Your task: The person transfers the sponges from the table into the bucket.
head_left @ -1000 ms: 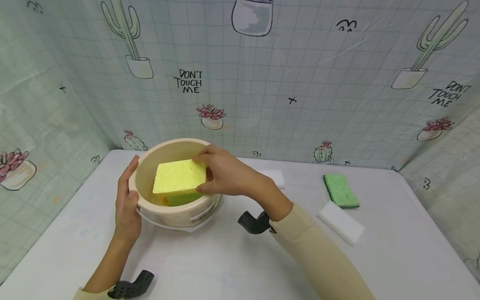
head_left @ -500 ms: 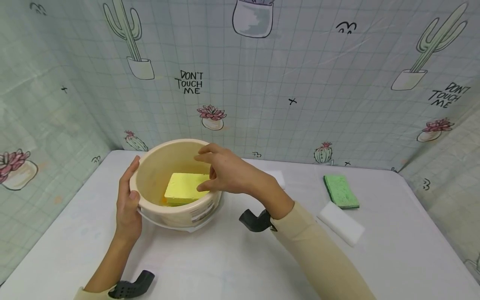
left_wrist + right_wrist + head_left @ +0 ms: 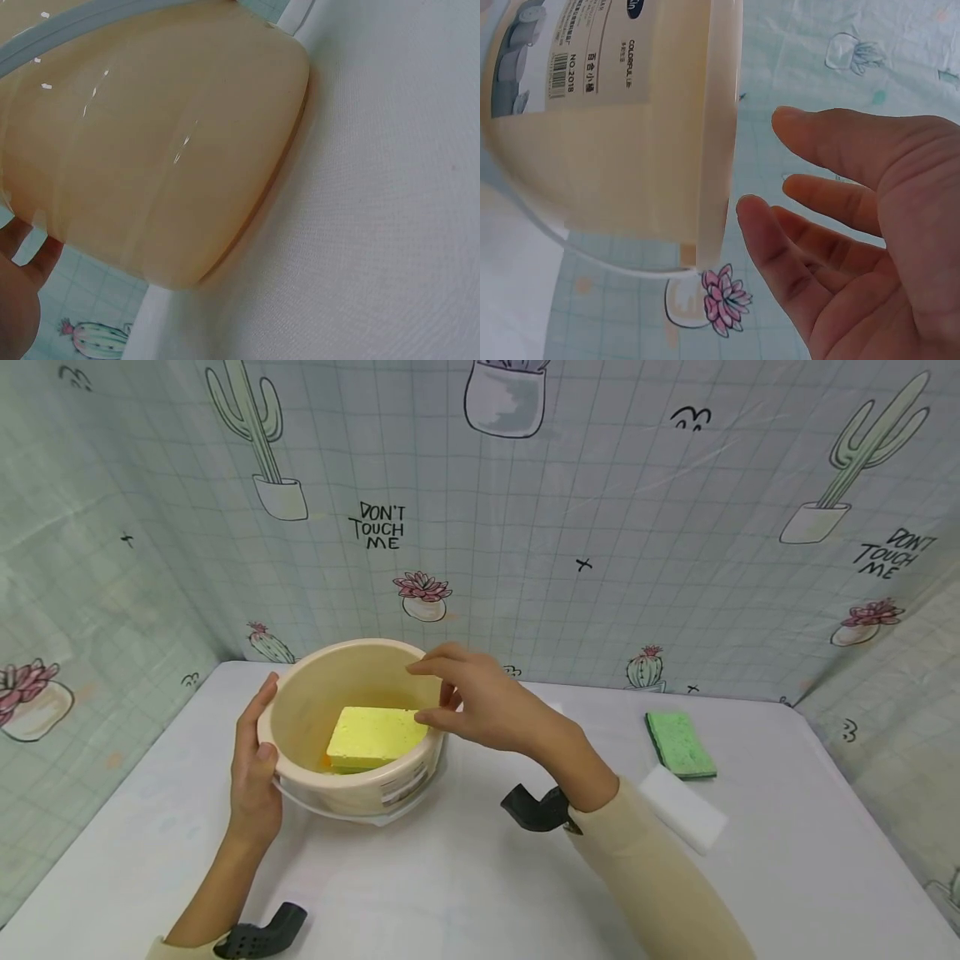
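Note:
A cream bucket (image 3: 341,779) with a white handle stands on the table at the left of the head view. My left hand (image 3: 255,768) holds its left side, thumb at the rim and fingers along the outer wall; in the left wrist view the fingers (image 3: 46,259) reach the wall (image 3: 172,142). Inside lies a yellow sponge (image 3: 377,735), with a sliver of orange beside it. My right hand (image 3: 487,697) is over the right rim, fingers loosely bent and holding nothing. In the right wrist view, that hand (image 3: 877,240) is apart from the labelled bucket (image 3: 645,165).
To the right, a green sponge (image 3: 681,743) with a dark underside lies on the white table (image 3: 450,885). A white block (image 3: 684,810) lies in front of it. Behind the table hangs a cactus-print cloth (image 3: 510,527).
My right hand has let go of the yellow sponge, which dropped into the bucket over the green one. The hand has then drawn back to the right. My left hand stays in place.

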`<action>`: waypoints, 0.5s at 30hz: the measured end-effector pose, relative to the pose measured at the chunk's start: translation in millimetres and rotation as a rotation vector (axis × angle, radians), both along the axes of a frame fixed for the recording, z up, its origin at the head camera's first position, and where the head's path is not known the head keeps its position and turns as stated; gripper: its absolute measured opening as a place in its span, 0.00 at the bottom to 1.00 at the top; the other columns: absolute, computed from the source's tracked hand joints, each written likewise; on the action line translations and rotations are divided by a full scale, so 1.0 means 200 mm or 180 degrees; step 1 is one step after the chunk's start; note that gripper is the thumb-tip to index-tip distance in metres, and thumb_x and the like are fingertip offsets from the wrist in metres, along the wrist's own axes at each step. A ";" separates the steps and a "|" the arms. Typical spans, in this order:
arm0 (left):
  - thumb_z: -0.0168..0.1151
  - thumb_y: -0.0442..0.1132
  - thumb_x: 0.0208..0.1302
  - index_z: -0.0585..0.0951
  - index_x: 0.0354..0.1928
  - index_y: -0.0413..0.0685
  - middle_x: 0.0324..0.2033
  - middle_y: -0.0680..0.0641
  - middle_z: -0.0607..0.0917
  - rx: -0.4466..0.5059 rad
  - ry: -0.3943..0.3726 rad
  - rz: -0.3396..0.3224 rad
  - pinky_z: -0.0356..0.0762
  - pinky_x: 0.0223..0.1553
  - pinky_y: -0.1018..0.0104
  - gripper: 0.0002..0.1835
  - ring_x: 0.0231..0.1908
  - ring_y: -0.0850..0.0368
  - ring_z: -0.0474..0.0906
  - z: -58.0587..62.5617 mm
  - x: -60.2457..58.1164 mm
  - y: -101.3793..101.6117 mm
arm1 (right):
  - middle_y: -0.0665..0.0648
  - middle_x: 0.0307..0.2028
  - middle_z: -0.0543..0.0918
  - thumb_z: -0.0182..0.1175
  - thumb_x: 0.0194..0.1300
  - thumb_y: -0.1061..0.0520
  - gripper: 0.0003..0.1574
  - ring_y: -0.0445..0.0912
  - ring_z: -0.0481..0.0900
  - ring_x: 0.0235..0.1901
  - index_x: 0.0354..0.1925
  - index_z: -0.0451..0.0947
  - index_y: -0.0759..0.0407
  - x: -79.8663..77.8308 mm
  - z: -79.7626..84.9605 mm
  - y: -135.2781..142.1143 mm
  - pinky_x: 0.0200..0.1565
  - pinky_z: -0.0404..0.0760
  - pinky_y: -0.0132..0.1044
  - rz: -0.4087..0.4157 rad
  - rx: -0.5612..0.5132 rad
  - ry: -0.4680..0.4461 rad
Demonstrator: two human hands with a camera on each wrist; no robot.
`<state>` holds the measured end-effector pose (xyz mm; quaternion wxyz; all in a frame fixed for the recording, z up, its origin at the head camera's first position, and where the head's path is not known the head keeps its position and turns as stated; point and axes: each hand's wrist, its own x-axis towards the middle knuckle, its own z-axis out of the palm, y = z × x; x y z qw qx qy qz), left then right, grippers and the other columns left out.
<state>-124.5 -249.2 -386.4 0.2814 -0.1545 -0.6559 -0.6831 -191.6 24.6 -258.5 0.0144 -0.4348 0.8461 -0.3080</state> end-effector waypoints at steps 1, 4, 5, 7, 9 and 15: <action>0.46 0.46 0.67 0.59 0.71 0.45 0.72 0.45 0.53 -0.0010 0.0008 -0.0001 0.51 0.67 0.64 0.31 0.69 0.49 0.49 0.00 0.00 0.00 | 0.55 0.55 0.73 0.66 0.60 0.57 0.31 0.39 0.76 0.34 0.61 0.72 0.61 0.00 0.00 0.01 0.36 0.77 0.27 -0.0001 -0.0059 -0.0004; 0.46 0.45 0.68 0.59 0.71 0.45 0.72 0.45 0.53 -0.0042 0.0014 0.0010 0.50 0.67 0.64 0.31 0.69 0.49 0.49 0.00 0.00 0.00 | 0.55 0.54 0.74 0.65 0.61 0.58 0.30 0.38 0.76 0.34 0.60 0.73 0.61 0.00 -0.02 0.06 0.37 0.78 0.28 -0.0007 -0.0195 -0.0005; 0.45 0.45 0.68 0.59 0.71 0.45 0.72 0.45 0.53 -0.0058 0.0014 0.0015 0.51 0.67 0.64 0.31 0.69 0.49 0.49 0.00 0.00 0.00 | 0.55 0.54 0.75 0.65 0.61 0.58 0.30 0.38 0.76 0.34 0.60 0.73 0.61 0.00 -0.03 0.07 0.37 0.78 0.28 -0.0014 -0.0233 -0.0004; 0.45 0.45 0.68 0.59 0.72 0.45 0.72 0.45 0.53 -0.0083 0.0010 0.0026 0.51 0.67 0.64 0.31 0.69 0.49 0.49 0.00 0.00 0.00 | 0.54 0.54 0.75 0.66 0.60 0.58 0.29 0.38 0.76 0.34 0.60 0.73 0.61 0.00 -0.04 0.10 0.38 0.78 0.28 -0.0023 -0.0331 0.0016; 0.45 0.45 0.68 0.59 0.72 0.45 0.72 0.45 0.53 -0.0107 0.0009 0.0036 0.52 0.66 0.65 0.31 0.69 0.49 0.50 0.00 0.00 0.00 | 0.52 0.53 0.76 0.67 0.60 0.58 0.30 0.38 0.76 0.34 0.60 0.74 0.61 0.00 -0.06 0.13 0.39 0.79 0.28 -0.0037 -0.0446 0.0039; 0.46 0.45 0.68 0.59 0.71 0.44 0.72 0.44 0.54 -0.0091 0.0023 0.0046 0.53 0.66 0.65 0.31 0.69 0.49 0.50 0.00 0.00 0.00 | 0.48 0.51 0.77 0.68 0.58 0.59 0.29 0.38 0.77 0.35 0.59 0.75 0.57 0.01 -0.14 0.25 0.42 0.79 0.30 -0.0249 -0.0709 0.0103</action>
